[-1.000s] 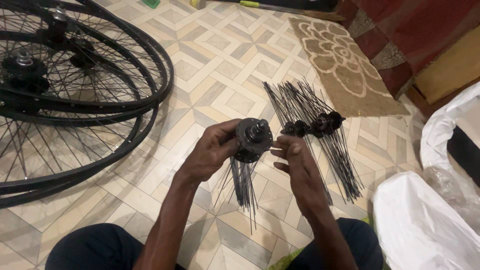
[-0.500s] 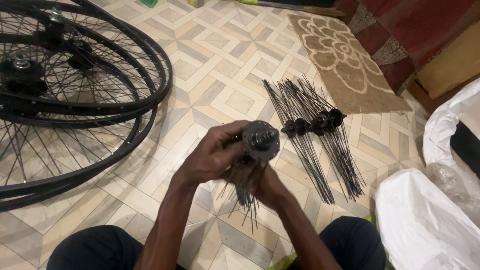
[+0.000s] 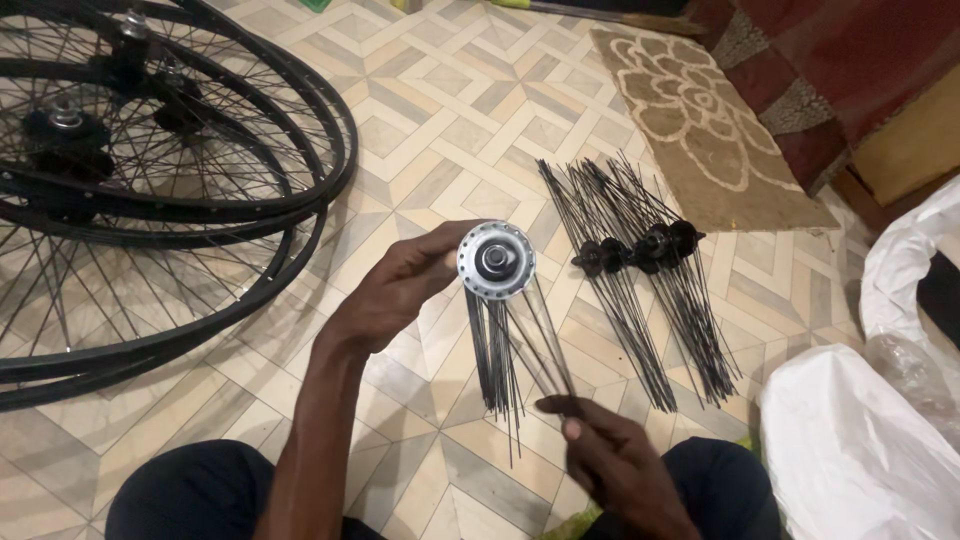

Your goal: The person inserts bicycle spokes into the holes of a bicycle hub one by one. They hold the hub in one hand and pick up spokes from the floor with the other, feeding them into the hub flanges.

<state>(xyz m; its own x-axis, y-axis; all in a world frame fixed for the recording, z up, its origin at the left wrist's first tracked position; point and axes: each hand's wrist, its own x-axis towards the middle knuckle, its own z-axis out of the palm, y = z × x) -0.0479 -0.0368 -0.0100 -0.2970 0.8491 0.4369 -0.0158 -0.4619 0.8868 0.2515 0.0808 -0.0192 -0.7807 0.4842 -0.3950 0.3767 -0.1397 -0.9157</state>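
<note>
Centre of frame: left hand (image 3: 400, 290) holds a silver wheel hub (image 3: 496, 260) upright, fingers wrapped round its rim. Black spokes (image 3: 497, 355) hang down from the hub flange. Lower centre: right hand (image 3: 610, 455), fingers pinched on the lower end of one spoke. Right of the hub, on the tiled floor (image 3: 440, 120), lie spoked hubs (image 3: 640, 250). Upper left: stacked wheels (image 3: 150, 190). Lower right: white bag (image 3: 860, 450).
</note>
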